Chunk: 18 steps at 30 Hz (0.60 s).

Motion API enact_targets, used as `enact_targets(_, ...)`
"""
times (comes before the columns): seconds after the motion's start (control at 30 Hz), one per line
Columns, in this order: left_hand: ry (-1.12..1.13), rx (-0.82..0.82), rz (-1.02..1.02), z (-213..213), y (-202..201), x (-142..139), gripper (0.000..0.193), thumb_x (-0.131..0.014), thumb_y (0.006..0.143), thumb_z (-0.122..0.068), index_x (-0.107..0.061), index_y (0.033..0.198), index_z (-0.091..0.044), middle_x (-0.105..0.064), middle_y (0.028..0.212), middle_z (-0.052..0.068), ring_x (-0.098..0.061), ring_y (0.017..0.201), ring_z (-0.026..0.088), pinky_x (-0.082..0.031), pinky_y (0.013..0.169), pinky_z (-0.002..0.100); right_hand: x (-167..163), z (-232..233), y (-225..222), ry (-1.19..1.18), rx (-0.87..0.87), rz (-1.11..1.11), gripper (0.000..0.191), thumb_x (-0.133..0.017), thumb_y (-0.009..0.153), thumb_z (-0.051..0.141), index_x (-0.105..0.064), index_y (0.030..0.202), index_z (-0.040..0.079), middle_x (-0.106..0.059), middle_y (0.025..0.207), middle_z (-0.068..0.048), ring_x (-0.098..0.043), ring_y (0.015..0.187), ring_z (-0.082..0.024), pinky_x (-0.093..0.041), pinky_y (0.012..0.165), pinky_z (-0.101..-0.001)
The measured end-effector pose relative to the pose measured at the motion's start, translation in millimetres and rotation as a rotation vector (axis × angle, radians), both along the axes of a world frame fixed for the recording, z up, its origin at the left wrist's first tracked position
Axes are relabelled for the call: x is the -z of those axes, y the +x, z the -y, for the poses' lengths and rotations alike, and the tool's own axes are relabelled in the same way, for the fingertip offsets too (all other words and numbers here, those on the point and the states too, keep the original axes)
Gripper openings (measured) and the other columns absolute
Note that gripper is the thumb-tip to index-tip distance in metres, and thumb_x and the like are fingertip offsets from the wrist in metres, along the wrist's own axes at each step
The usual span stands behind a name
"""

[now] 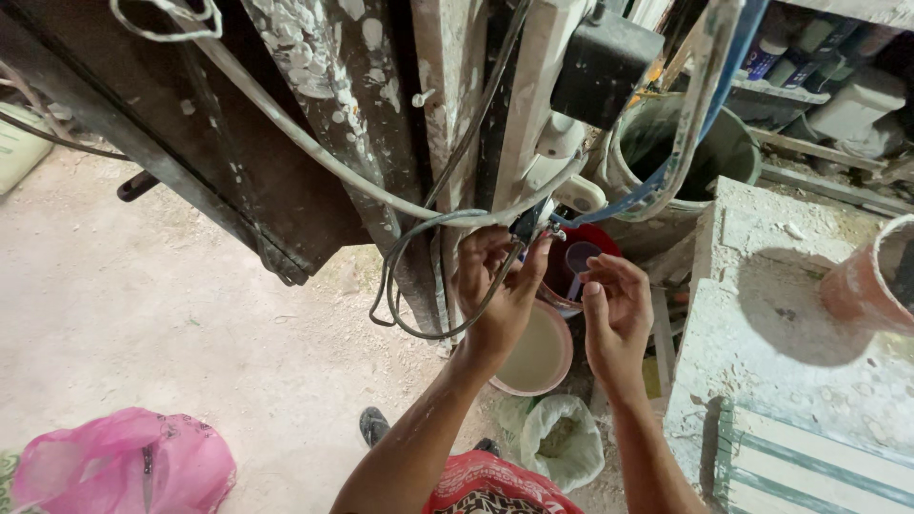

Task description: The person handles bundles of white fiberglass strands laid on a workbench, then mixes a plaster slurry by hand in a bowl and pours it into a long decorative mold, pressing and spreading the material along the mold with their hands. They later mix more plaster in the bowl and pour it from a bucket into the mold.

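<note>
Plaster-spattered metal framing [324,105] filled the upper view, with a grey tub [666,157] to its right and a crusted white block [790,333] below that. I saw a pink bag [124,466] on the dusty floor and a cream-filled bowl [538,357] under my wrists. My left hand [495,290] was curled around a dark cable [419,276] near a small tap [555,231]; my right hand [617,309] hung half open just beside it, gripping nothing.

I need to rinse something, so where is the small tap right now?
In the head view, the tap sits just above centre, at the left hand's fingertips, over the red bucket, with the right hand just below right.
</note>
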<state>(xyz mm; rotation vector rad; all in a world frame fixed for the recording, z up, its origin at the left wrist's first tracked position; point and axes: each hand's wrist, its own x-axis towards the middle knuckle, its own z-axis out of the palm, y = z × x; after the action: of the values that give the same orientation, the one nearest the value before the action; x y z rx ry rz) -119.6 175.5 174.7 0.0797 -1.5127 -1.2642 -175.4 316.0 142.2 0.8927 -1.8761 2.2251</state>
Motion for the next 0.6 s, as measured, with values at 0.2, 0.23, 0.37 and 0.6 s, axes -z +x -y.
enact_targets(0.2, 0.027, 0.151, 0.268, -14, 15, 66, 0.025, -0.074, 0.104, -0.022, -0.057, 0.112, -0.005, -0.065, 0.074, -0.001, -0.058, 0.058, 0.003, -0.044, 0.046, 0.019, 62, -6, 2, 0.163, -0.010, 0.044, 0.023, -0.060, 0.105, 0.011, -0.059, 0.127, 0.003, -0.067, 0.121, -0.009, -0.067, 0.110, -0.016, -0.056, 0.096, -0.0303)
enact_targets(0.23, 0.018, 0.185, 0.278, -20, 21, 81, 0.023, -0.073, 0.106, -0.022, -0.058, 0.111, -0.005, -0.065, 0.076, 0.001, -0.056, 0.059, 0.004, -0.042, 0.048, 0.020, 79, -9, 2, 0.253, -0.012, 0.015, 0.021, -0.058, 0.104, 0.010, -0.061, 0.123, 0.002, -0.067, 0.119, -0.009, -0.067, 0.109, -0.017, -0.056, 0.098, -0.0308)
enact_targets(0.37, 0.010, 0.269, 0.588, -25, 57, 135, 0.034, -0.068, 0.101, -0.020, -0.056, 0.126, -0.001, -0.065, 0.073, 0.004, -0.060, 0.057, 0.009, -0.051, 0.048, 0.026, 153, -19, 18, 0.436, -0.183, 0.213, 0.021, -0.059, 0.098, 0.009, -0.065, 0.116, -0.001, -0.070, 0.103, -0.007, -0.063, 0.096, -0.015, -0.052, 0.086, -0.0289)
enact_targets(0.6, 0.134, 0.171, 0.757, -15, 136, 171, 0.023, -0.067, 0.097, -0.012, -0.060, 0.115, -0.001, -0.075, 0.089, 0.013, -0.077, 0.080, 0.023, -0.060, 0.064, 0.035, 210, -23, 34, 0.712, -0.677, 0.384, 0.024, -0.056, 0.095, 0.010, -0.064, 0.117, 0.006, -0.072, 0.098, -0.003, -0.068, 0.084, -0.013, -0.054, 0.074, -0.0279)
